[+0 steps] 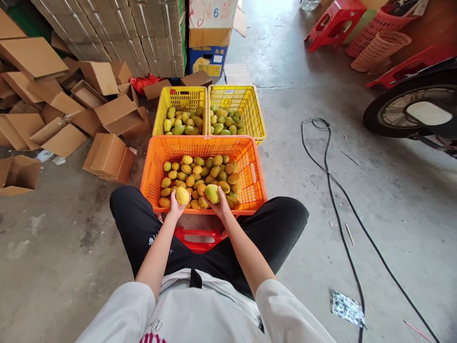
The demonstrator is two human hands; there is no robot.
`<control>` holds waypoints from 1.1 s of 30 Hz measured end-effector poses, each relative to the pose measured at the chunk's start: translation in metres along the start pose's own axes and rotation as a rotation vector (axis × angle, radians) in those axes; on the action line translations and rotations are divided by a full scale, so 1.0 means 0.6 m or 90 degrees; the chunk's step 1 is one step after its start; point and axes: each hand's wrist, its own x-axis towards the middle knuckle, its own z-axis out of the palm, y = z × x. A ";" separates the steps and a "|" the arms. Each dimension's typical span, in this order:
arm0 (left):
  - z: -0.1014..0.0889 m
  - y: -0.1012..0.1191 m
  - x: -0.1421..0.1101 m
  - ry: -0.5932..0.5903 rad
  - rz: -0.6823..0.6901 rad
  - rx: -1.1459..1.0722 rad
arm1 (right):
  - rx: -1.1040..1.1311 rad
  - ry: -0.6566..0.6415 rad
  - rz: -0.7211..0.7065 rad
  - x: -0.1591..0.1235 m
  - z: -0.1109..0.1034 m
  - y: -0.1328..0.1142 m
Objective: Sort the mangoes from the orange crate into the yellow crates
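Over the near side of an orange plastic crate [257, 175], my left hand [175, 207] is closed around a yellow, oval, melon-like fruit [182, 196]. My right hand [222, 206] grips a greener, lightly ribbed fruit [212, 194] a short way to the right. Both fruits face up toward me, side by side and apart. Below them, many loose fruits [190, 181], from orange-yellow to green, cover the floor of the orange crate. The crate stands between my knees.
Behind it, a left yellow crate [157, 112] and a right yellow crate [257, 112] hold greener fruits. Cardboard boxes [117, 114] are heaped at left. A black cable [330, 190] lies at right, near a motorbike wheel [396, 112]. Red stools [333, 24] stand farther back.
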 end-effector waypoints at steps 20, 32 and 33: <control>0.003 -0.015 -0.009 -0.008 0.100 0.041 | 0.003 -0.016 0.016 0.000 -0.008 -0.003; 0.001 -0.011 -0.003 0.088 0.111 -0.005 | -0.037 -0.052 0.030 0.003 -0.016 0.004; 0.003 -0.010 -0.003 0.089 0.098 -0.006 | -0.026 -0.054 0.041 0.003 -0.014 0.002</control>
